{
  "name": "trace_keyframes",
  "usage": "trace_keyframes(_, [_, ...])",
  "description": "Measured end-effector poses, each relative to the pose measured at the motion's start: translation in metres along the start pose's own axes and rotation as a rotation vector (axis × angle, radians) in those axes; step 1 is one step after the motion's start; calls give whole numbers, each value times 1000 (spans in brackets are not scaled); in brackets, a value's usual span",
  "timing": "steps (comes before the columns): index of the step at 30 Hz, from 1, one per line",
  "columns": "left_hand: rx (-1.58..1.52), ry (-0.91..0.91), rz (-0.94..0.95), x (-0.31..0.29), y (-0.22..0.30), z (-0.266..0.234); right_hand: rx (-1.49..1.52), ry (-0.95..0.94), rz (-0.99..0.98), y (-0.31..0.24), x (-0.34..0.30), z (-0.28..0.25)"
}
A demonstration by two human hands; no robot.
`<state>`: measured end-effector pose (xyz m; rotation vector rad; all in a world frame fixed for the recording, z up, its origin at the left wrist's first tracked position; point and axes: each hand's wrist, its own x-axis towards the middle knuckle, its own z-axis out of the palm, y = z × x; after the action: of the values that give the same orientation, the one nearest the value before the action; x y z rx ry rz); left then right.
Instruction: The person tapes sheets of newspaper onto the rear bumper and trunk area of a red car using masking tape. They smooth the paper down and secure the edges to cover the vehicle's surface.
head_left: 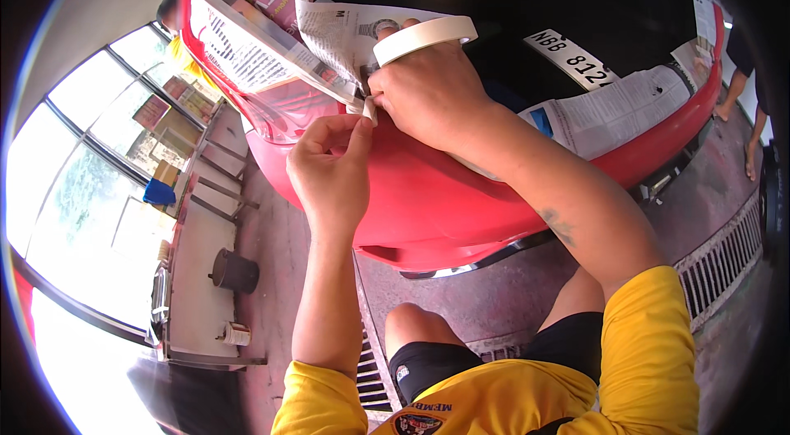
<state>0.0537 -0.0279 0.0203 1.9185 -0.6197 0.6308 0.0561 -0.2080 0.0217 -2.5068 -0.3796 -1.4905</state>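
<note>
My left hand [332, 167] is closed, with thumb and forefinger pinching a short strip of masking tape [369, 111]. Just above it, my right hand [434, 96] has its fingers bent together at the corner of the newspaper [341, 30]. A cream roll of masking tape [428, 35] rests around the fingers of this hand, over its knuckles. Both hands meet above the red car bumper [436, 196]. More newspaper [239, 48] covers the car's left corner, beside a red lamp area. What the right fingertips press on is partly hidden.
A newspaper strip [629, 110] lies along the bumper's top, below a white plate [568, 56]. On the left stand a long bench [193, 213], a dark bucket [234, 271] and a can [235, 334]. Floor grates [724, 258] lie behind the car. Other people stand at both sides.
</note>
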Motion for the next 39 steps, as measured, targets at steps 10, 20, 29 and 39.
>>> trace_keyframes(10, [69, -16, -12, 0, 0, -2, -88, 9, -57, -9, 5, -7])
trace_keyframes(20, [71, -36, -16, 1, 3, -1, -140, 54, -98, -12, 10, -8])
trace_keyframes(29, [112, -20, -19, 6, -2, -4, -214, -26, -84, -6, 32, -11])
trace_keyframes(39, [118, -81, -35, 14, 4, -9, -192, -10, -6, 3, 25, -10])
